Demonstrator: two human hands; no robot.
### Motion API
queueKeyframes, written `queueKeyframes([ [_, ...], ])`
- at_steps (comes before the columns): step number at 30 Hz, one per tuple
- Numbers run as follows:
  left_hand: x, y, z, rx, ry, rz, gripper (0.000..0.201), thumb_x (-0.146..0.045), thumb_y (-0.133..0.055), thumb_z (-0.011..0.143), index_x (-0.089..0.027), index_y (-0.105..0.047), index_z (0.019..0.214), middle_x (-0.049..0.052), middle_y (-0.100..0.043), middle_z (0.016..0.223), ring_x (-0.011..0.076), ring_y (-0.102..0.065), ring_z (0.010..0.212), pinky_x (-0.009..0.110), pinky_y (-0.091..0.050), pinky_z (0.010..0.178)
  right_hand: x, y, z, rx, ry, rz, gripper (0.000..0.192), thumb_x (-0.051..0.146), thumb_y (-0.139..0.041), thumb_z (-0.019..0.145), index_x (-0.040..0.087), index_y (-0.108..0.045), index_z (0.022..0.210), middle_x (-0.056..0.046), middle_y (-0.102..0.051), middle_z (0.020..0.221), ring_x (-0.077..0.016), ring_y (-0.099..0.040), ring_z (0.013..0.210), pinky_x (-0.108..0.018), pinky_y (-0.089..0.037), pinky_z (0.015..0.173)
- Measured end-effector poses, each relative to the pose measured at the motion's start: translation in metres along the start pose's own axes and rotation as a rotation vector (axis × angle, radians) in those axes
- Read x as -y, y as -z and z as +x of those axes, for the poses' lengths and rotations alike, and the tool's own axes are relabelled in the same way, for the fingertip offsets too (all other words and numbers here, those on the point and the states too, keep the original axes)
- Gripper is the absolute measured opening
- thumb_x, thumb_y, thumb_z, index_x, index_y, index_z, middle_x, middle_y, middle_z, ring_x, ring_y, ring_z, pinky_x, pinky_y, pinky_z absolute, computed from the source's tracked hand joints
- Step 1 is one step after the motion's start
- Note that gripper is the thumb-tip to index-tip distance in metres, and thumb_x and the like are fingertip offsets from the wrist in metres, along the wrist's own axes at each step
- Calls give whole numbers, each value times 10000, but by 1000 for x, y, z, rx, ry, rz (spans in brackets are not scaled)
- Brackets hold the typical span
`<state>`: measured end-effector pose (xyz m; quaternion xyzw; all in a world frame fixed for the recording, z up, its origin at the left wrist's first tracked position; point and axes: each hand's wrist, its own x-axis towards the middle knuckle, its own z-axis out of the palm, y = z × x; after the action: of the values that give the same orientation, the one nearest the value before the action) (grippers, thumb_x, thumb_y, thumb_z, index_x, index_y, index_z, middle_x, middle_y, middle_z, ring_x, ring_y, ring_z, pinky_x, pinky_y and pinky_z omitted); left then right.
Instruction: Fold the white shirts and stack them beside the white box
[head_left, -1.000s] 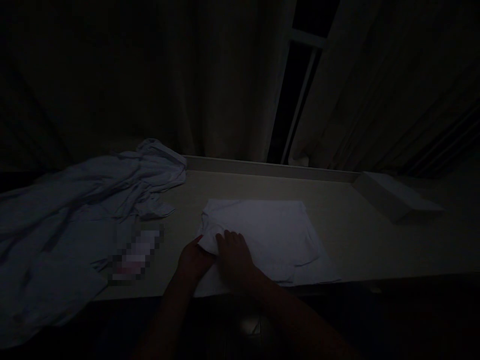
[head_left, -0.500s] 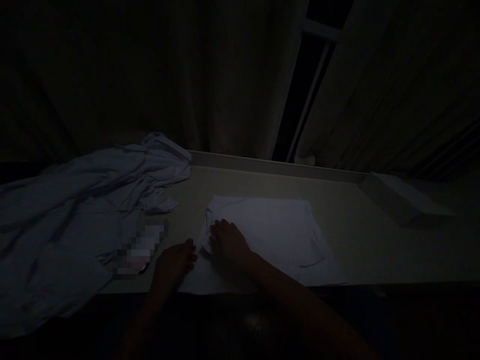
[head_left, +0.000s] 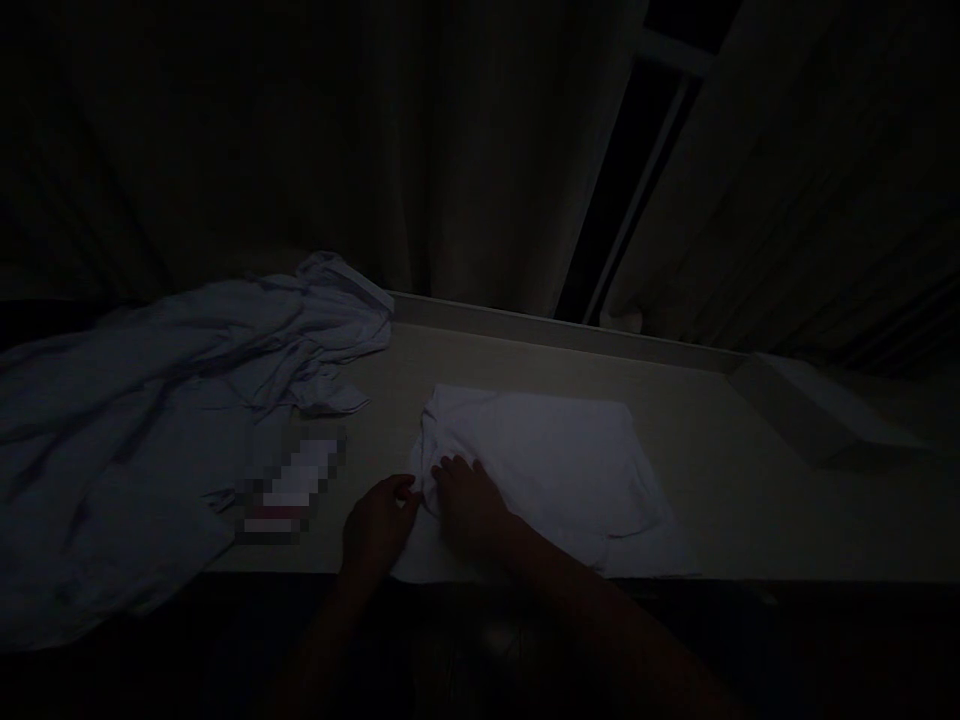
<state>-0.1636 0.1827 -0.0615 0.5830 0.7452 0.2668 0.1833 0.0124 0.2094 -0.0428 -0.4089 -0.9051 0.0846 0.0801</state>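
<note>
A folded white garment (head_left: 555, 450) lies flat on the pale table, its left edge bunched into small creases. My left hand (head_left: 379, 520) is closed in a pinch on that left edge, thumb and forefinger curved together. Beside it, my right hand (head_left: 471, 505) rests on top of the cloth with fingers spread, pressing near the creased side. The picture is very dark, so the garment's exact kind and the fine finger contact are hard to make out.
A heap of rumpled light clothing (head_left: 187, 400) covers the left end of the table (head_left: 697, 480) and hangs over its front. A blurred-out flat object (head_left: 296, 485) lies by it. A white box (head_left: 825, 410) stands at the right; curtains (head_left: 480, 150) hang behind.
My left hand has moved right, from beside the garment to a pinch on its left edge. The garment's left and lower edges have shifted slightly. The view has turned a little.
</note>
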Motion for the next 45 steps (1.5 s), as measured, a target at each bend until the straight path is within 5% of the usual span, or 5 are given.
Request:
queueKeyframes([
  [9,-11,-2,-4,-52,-157,218,342,-362,-399,912,-212,-613,1133,78,-664,1118,217,-640,965,315,-445,782,1,-5,-2,-55,-61,82,747,177,-485,857,103,-194,1541,-174,-273,1586,-255,-243,1461,-502,-263,1164],
  [21,3,9,2,-257,-92,123,338,-246,-351,900,-180,-634,1071,84,-673,1105,214,-625,1009,316,-447,876,12,11,-2,-34,-20,-43,542,265,-417,956,126,-367,1477,-159,-314,1571,-288,-219,1471,-557,-182,1178],
  [31,0,13,14,-57,-73,250,445,-447,-343,923,-211,-716,978,87,-715,1042,228,-657,929,330,-454,804,14,-9,4,-81,-53,-21,672,629,-313,978,223,-327,1513,-101,-225,1611,-324,-149,1489,-594,-182,1170],
  [39,-35,19,94,-56,-145,208,509,-471,-364,909,-150,-668,1162,125,-685,1192,247,-617,1108,337,-420,965,18,14,-22,-173,-7,-24,673,605,-325,986,190,-307,1516,-113,-254,1602,-309,-136,1493,-591,-149,1187],
  [45,-53,-2,160,89,-41,218,550,-580,-532,794,-94,-710,979,206,-710,1050,315,-655,996,375,-476,821,-28,30,-118,-283,-105,-153,622,455,-476,976,193,-311,1515,-120,-236,1607,-315,-153,1490,-610,-190,1177],
])
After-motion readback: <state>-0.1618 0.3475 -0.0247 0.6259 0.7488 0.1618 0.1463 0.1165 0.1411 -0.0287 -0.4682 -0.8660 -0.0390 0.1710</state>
